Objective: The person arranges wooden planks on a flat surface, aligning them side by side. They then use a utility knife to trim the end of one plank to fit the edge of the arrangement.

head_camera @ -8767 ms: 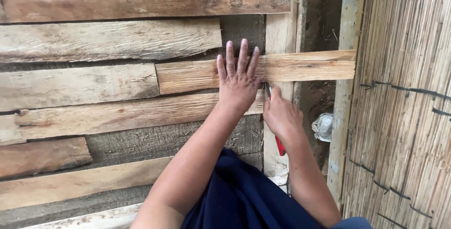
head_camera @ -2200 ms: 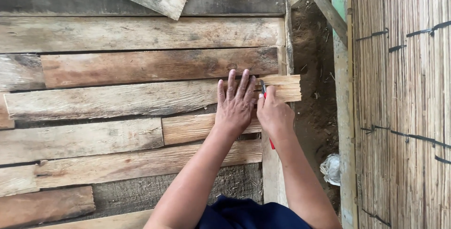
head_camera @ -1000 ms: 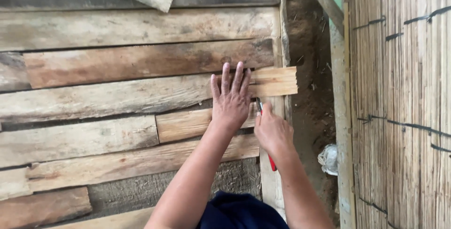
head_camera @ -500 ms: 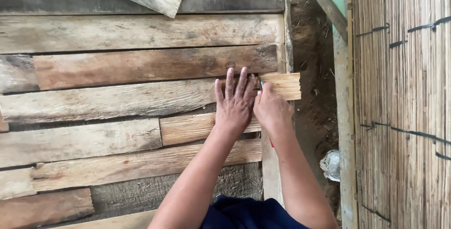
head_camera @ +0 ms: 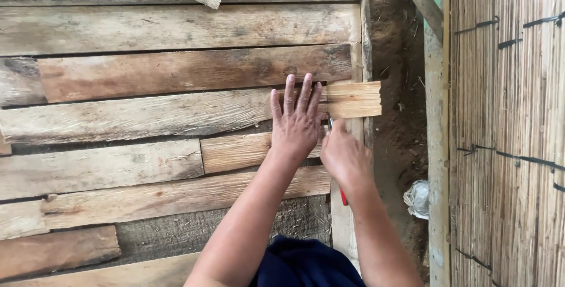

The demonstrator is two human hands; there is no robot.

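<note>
Pale board (head_camera: 353,99): left hand (head_camera: 296,123) flat on it, fingers spread; right hand (head_camera: 343,156) grips red-handled tool (head_camera: 342,196) (tip at board's lower edge).

red tool (head_camera: 343,197) | mostly hidden by right hand (head_camera: 344,157) (tip unclear)
</note>
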